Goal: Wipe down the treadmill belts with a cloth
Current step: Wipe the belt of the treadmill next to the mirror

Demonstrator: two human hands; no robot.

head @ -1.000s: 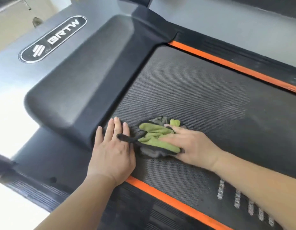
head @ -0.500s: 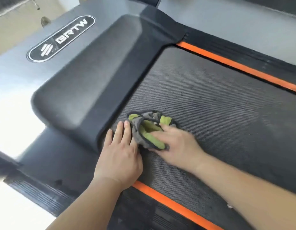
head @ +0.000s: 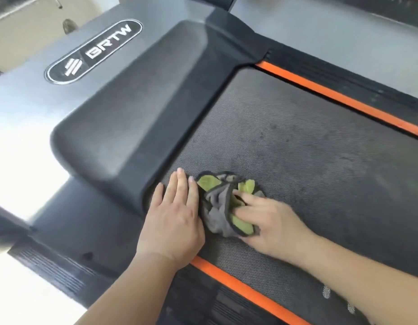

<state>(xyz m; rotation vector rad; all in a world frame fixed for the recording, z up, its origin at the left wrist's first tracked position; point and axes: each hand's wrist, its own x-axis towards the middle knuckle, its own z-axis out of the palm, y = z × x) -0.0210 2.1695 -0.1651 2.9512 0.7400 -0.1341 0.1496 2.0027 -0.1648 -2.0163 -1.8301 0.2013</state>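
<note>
The dark textured treadmill belt [head: 308, 146] runs from the centre to the right. A bunched green and grey cloth [head: 218, 207] lies on the belt's near left corner, close to the black motor cover. My right hand [head: 266, 221] grips the cloth from the right, its fingers dug into the folds and pressing it onto the belt. My left hand [head: 175, 214] rests flat on the belt with its fingers straight and together, and its right side touches the cloth. Its fingertips reach the edge of the motor cover.
The raised black motor cover [head: 142, 118] with a BRTW badge [head: 93, 52] borders the belt on the left. Orange stripes [head: 238, 287] and ribbed black side rails [head: 344, 80] run along both long edges of the belt. White markings [head: 326, 292] show on the belt at lower right.
My right hand has slid the cloth left along the belt until it touches my left hand. The cloth is more bunched, with more grey showing. My left hand has stayed flat in place.
</note>
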